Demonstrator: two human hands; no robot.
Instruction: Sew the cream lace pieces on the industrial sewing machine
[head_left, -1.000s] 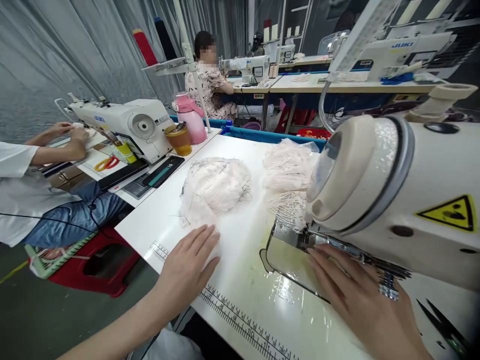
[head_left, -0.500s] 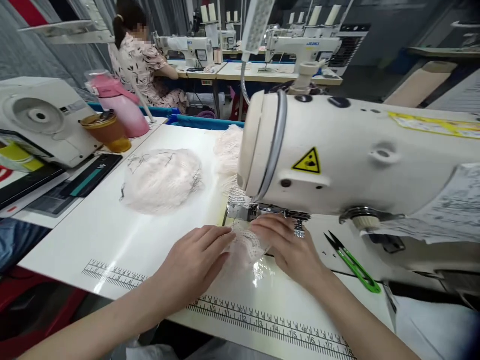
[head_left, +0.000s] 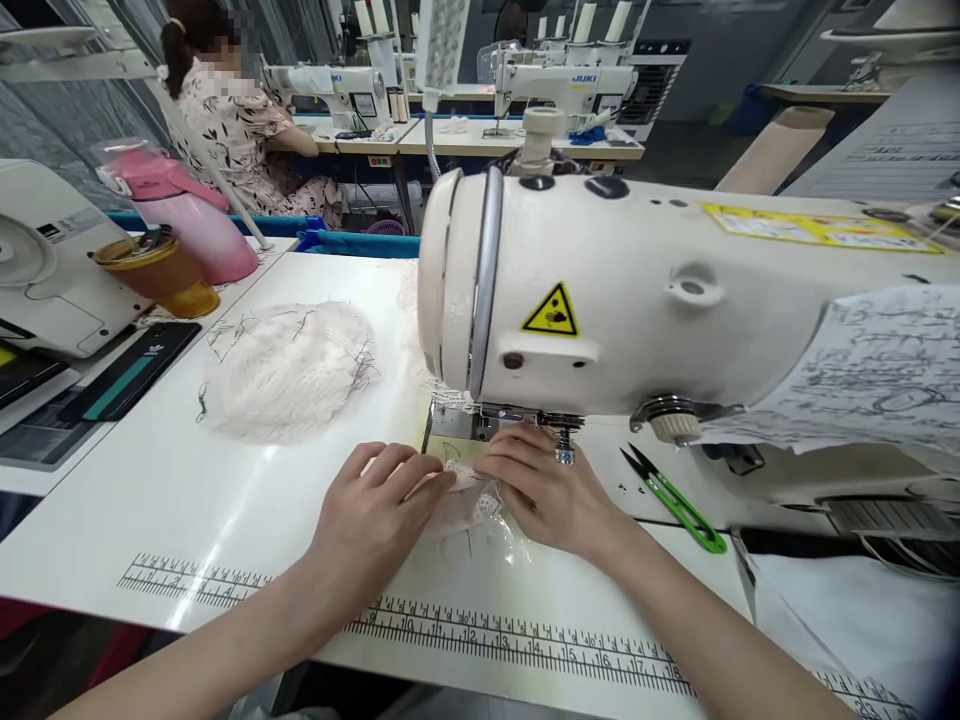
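Note:
Both of my hands rest on a small piece of pale pink lace (head_left: 469, 500) lying on the white sewing table (head_left: 187, 500), just in front of the needle area of a cream sewing machine (head_left: 637, 290). My left hand (head_left: 371, 525) presses the lace's left side with curled fingers. My right hand (head_left: 547, 495) holds its right side flat under the machine head. A heap of the same lace pieces (head_left: 289, 370) lies to the left, a hand's length beyond my left hand.
Green thread snips (head_left: 675, 500) lie right of my right hand. A pink bottle (head_left: 187, 215), an orange cup (head_left: 157, 270) and a neighbouring machine (head_left: 45, 270) stand at left. A person (head_left: 240, 130) sews at a table behind. A ruler strip (head_left: 487, 640) runs along the front edge.
My view has swung right, from the lace heap to the machine head. My left hand drew a lace piece from beside the heap to the needle plate, and both hands closed in on it.

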